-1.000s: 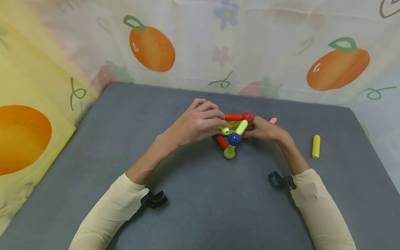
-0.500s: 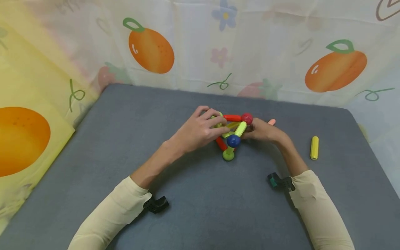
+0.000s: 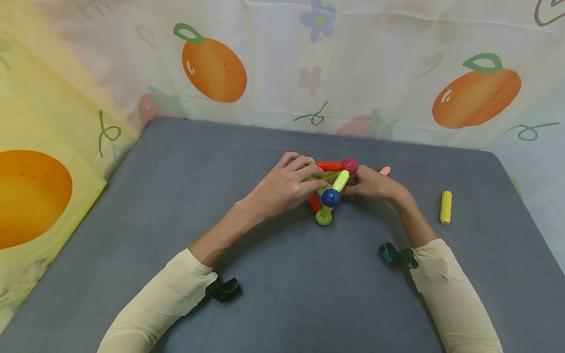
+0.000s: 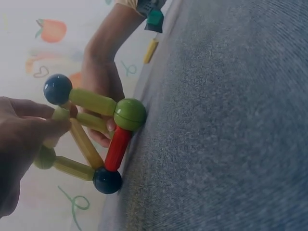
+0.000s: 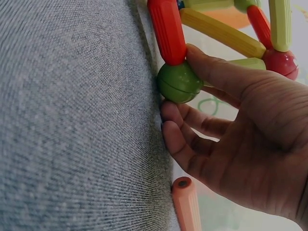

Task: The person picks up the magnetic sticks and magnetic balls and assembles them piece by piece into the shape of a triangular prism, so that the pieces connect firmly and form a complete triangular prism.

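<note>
A frame of magnetic sticks and balls stands on the table under both hands. My left hand point(image 3: 291, 186) reaches in from the left; in its wrist view, thumb and finger pinch a yellow-green stick point(image 4: 60, 115) close to a blue ball point(image 4: 57, 89). At the frame's far right base, my right hand point(image 5: 260, 125) holds a green ball point(image 5: 180, 83), its thumb at the red stick point(image 5: 167, 33) above. A red ball point(image 3: 350, 165) tops the right side. Nearest the camera, another blue ball point(image 3: 331, 197) sits over a green ball point(image 3: 323, 217).
A loose yellow stick point(image 3: 446, 207) lies on the grey table point(image 3: 282, 294) to the right. Just beyond my right hand lies a pink stick point(image 5: 186, 204), mostly hidden in the head view. A printed cloth point(image 3: 273, 63) hangs behind the table.
My left hand has shifted slightly right and toward the camera, and its fingers now cover the stick end visible a second ago. My right hand and the frame have stayed nearly still.
</note>
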Tool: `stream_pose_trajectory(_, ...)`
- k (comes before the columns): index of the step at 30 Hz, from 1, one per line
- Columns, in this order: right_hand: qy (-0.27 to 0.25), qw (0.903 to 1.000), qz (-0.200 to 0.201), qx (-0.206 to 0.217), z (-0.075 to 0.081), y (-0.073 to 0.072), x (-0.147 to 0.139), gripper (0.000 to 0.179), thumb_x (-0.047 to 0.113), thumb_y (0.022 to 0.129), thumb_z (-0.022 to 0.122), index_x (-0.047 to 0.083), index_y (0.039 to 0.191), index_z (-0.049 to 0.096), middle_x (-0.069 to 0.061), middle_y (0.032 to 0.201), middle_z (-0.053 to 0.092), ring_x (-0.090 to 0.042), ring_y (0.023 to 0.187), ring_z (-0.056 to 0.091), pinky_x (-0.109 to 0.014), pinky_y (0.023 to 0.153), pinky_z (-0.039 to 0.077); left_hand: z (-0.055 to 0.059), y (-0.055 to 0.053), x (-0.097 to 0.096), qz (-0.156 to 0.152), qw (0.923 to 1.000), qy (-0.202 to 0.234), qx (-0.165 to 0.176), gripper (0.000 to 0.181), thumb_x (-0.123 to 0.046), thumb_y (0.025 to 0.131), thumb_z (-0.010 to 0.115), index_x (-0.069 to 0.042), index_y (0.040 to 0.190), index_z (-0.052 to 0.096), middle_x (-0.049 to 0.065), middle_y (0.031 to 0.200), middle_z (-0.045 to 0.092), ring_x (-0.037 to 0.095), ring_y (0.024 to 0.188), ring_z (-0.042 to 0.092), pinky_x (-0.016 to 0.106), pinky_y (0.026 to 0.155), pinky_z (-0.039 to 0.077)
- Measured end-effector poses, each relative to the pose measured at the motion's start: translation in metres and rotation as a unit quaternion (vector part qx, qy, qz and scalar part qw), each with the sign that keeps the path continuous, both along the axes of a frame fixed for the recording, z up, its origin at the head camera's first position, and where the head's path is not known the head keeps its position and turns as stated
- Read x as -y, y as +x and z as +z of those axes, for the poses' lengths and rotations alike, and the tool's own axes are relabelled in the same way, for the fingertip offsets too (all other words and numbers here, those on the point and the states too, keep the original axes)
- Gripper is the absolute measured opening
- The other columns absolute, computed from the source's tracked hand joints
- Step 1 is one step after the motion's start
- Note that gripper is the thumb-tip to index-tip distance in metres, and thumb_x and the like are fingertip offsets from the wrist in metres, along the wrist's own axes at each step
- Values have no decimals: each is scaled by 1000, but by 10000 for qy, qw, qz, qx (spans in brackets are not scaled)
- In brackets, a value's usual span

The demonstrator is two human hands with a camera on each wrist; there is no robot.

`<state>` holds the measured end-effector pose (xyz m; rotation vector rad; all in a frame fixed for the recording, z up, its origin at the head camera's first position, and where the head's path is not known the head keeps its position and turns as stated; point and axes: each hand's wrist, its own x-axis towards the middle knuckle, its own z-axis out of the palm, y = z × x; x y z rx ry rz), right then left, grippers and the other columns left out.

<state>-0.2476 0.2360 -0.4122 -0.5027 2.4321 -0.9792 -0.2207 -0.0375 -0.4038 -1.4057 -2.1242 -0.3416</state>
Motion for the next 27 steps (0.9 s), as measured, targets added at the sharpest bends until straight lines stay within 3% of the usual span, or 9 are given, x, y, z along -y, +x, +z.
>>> stream_pose_trajectory(5, -60, 9999, 145, -56, -1, 0, 0, 18, 7, 98, 71, -6, 109, 67, 2, 72, 49, -9, 65, 41, -26, 65, 36, -2, -2, 1, -59, 9989, 373, 277, 21, -20, 92, 82, -18, 113, 80, 3, 112, 74, 24, 113, 64, 46, 103, 46)
stream_pose_trajectory(11, -42, 9998, 168, -106, 0, 0, -1, 19, 7, 98, 71, -7, 111, 68, 3, 69, 46, -8, 63, 38, -26, 63, 35, 0, -6, 2, -231, 9978, 424, 447, 30, -22, 91, 83, -18, 120, 78, 6, 119, 71, 27, 119, 60, 47, 105, 44)
stream_pose_trajectory(14, -5, 9994, 141, -312, -2, 0, -1, 18, 6, 96, 73, -6, 108, 69, -2, 69, 54, -11, 63, 42, -27, 63, 36, -1, -12, 5, -117, 9920, 472, 1166, 53, -24, 91, 83, -16, 140, 65, 11, 137, 61, 31, 132, 52, 51, 111, 40)
stream_pose_trajectory(16, 35, 9979, 66, -648, -4, 0, 1, 19, 5, 95, 73, -6, 110, 67, -8, 78, 64, -16, 69, 56, -28, 68, 44, -7, -17, 8, 59, 9737, 539, 2212, 75, -25, 90, 84, -13, 154, 48, 14, 149, 50, 32, 140, 44, 52, 118, 37)
stream_pose_trajectory(19, -61, 9948, -150, -1008, -6, 0, 5, 24, 2, 97, 70, -6, 118, 61, -22, 105, 70, -34, 94, 71, -39, 85, 58, -20, -26, 14, 404, 9130, 554, 4022, 85, -26, 91, 83, -9, 159, 35, 15, 151, 50, 28, 137, 48, 49, 119, 41)
stream_pose_trajectory(21, -259, 9935, -264, -1076, -6, 0, 7, 30, 0, 99, 67, -6, 126, 55, -26, 123, 66, -41, 117, 68, -49, 101, 56, -32, -31, 18, 541, 8789, 439, 4719, 75, -26, 93, 81, -7, 154, 42, 13, 140, 59, 24, 125, 56, 44, 112, 47)
stream_pose_trajectory(22, -351, 9930, -343, -1076, -4, 0, 7, 32, 1, 101, 65, -6, 129, 53, -27, 127, 63, -43, 121, 66, -52, 105, 54, -36, -33, 19, 568, 8683, 389, 4913, 67, -27, 94, 80, -7, 149, 48, 11, 133, 64, 22, 118, 60, 42, 108, 49)
stream_pose_trajectory(24, -379, 9896, -593, -1257, 0, 0, 4, 32, 3, 103, 62, -6, 132, 52, -28, 130, 62, -44, 122, 65, -56, 105, 53, -44, -35, 20, 595, 8631, 388, 5000, 51, -28, 95, 80, -8, 137, 59, 8, 116, 69, 20, 104, 62, 38, 98, 52)
stream_pose_trajectory(27, 345, 9704, -1340, -1981, 7, 3, -7, 31, 13, 106, 60, -5, 131, 57, -29, 123, 64, -44, 111, 66, -58, 94, 54, -51, -33, 18, 713, 8702, 727, 4820, 44, -31, 90, 84, -9, 123, 66, 5, 103, 70, 17, 92, 61, 32, 87, 52)
